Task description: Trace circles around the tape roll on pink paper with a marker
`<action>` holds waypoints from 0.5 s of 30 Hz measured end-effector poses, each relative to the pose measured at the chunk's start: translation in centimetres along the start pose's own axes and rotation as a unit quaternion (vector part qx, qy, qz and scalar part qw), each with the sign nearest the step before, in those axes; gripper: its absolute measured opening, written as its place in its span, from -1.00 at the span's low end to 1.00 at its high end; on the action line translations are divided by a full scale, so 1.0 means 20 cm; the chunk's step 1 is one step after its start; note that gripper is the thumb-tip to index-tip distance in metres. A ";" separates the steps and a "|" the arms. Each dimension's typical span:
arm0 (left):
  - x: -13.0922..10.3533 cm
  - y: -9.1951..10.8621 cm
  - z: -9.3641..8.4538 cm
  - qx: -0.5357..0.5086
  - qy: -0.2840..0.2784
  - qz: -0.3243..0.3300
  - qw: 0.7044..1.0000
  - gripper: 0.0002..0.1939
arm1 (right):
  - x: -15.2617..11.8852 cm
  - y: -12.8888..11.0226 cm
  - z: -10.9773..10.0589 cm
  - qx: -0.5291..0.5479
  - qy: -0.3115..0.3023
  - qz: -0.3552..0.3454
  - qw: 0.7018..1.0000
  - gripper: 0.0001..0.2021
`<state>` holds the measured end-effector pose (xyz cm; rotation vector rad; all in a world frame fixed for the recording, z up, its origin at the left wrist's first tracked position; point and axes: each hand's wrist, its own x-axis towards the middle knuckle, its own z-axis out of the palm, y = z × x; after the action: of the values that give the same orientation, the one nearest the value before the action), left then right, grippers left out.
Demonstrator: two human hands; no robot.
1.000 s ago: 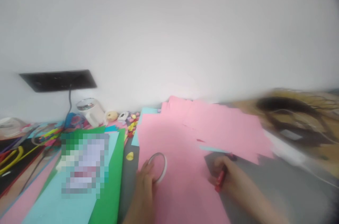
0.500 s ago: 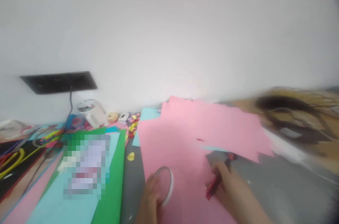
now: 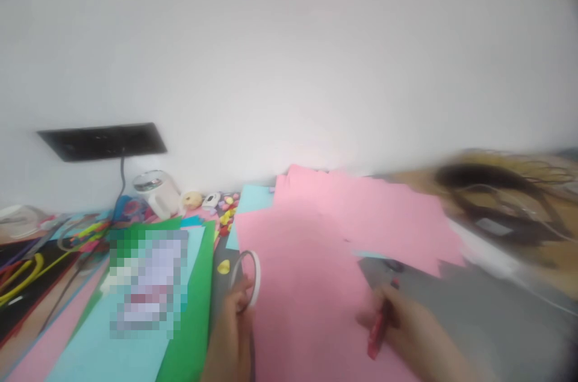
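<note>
My left hand (image 3: 237, 309) is closed on a narrow roll of white tape (image 3: 256, 279), held upright over the left edge of a large pink paper sheet (image 3: 302, 285). My right hand (image 3: 397, 316) grips a slim red tool (image 3: 380, 329), slanting down to the left over the sheet's right side. Blur keeps me from telling the tool's exact kind. Behind my right hand lies a small dark object (image 3: 394, 266) on the grey table (image 3: 469, 316). More pink paper with jagged edges (image 3: 388, 207) spreads toward the wall.
Green (image 3: 194, 297) and light blue sheets (image 3: 130, 352) lie at left, under a pixelated patch. Behind them stand a white cup-like device (image 3: 165, 195) and small colourful pieces (image 3: 227, 215). A yellow piece (image 3: 223, 266) lies near my left hand. Dark cables (image 3: 501, 189) sit at right.
My left hand has moved left and away from me with the tape roll. My right hand has shifted slightly right and nearer with the red tool. A small red mark on the pink paper no longer shows.
</note>
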<state>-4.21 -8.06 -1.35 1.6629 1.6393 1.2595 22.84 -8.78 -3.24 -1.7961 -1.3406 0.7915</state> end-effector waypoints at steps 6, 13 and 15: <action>0.02 0.01 0.04 -0.047 -0.003 -0.047 0.998 -0.61 | 0.01 -0.18 0.00 0.046 -0.029 -0.006 0.998 -0.86; 0.09 -0.02 -0.07 -0.094 -0.003 -0.089 0.992 -0.50 | -0.01 -0.20 -0.02 -0.002 0.008 -0.019 1.000 -0.82; 0.12 0.01 -0.08 -0.104 -0.001 -0.093 0.990 -0.46 | 0.00 -0.19 -0.06 0.002 0.016 -0.015 1.000 -0.79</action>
<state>-5.76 -6.32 0.24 1.3545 1.5626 1.2846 21.94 -8.43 0.66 -1.7742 -1.3407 0.7460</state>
